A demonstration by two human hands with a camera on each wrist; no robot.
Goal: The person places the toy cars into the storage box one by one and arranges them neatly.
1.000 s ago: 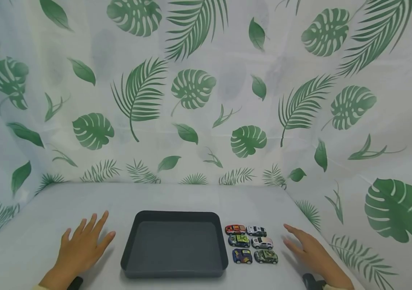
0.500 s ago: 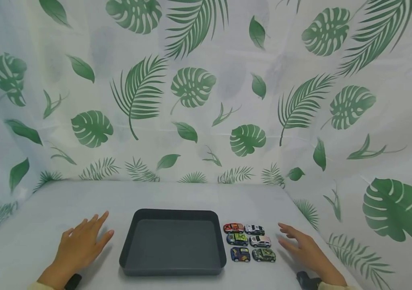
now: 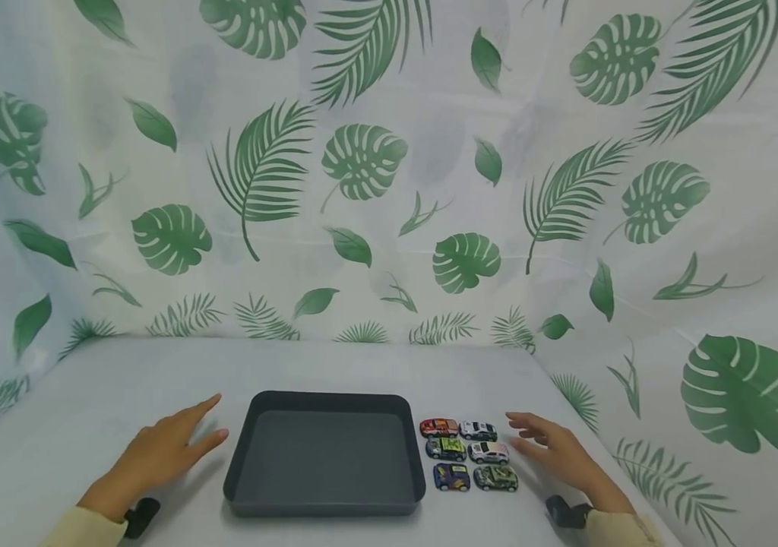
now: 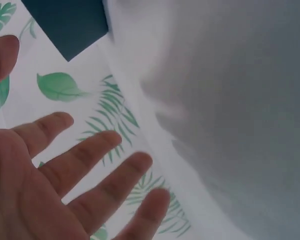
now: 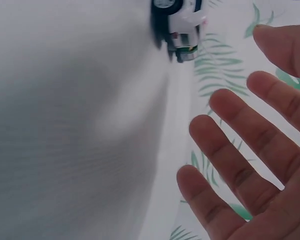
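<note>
A dark grey rectangular tray (image 3: 324, 507) lies on the white table with nothing in it. To its right several toy cars stand in two columns, among them a red car (image 3: 439, 428), a blue car (image 3: 452, 477), a white car (image 3: 488, 453) and a camouflage green car (image 3: 496, 478). My left hand (image 3: 159, 448) hovers left of the tray, fingers extended and holding nothing. Just right of the cars hovers my right hand (image 3: 556, 452), its fingers relaxed and apart from them. In the right wrist view, one white car (image 5: 185, 30) shows beyond the spread fingers.
White cloth with green leaf prints (image 3: 362, 190) hangs behind the table and along both sides. A dark strap-mounted device (image 3: 141, 518) sits on the left wrist, and another device (image 3: 567, 512) on the right. The white table top (image 3: 334, 365) extends behind the tray.
My right hand has moved left, closer to the cars. My left hand has turned more edge-on and shifted slightly toward the tray. The tray and cars stay in place on the table.
</note>
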